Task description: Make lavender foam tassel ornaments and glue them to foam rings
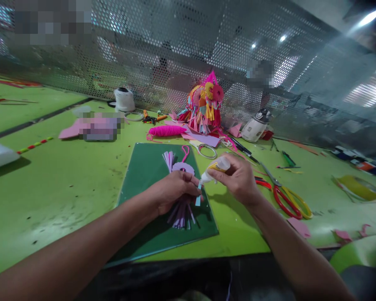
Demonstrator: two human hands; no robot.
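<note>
- Head view: the left hand, over the middle of the scene, has its fingertips pinched together on a light blue paper strip.
- The right hand wraps around a glue bottle with a yellow label, tilted so its nozzle points left and down at the strip's far end; whether the tip touches is too small to tell.
- Beneath the left hand, a purple fringed paper ornament lies on a dark green mat, its middle hidden; a pink cord loop stands at its far end.
- Just beyond the mat lie a bundle of pink yarn and, to its right, a tape roll.
- Farther off, a multicoloured fringed paper figure stands near the perforated metal screen.
- Right of the right hand, scissors with red and yellow handles rest on the light green table.
</note>
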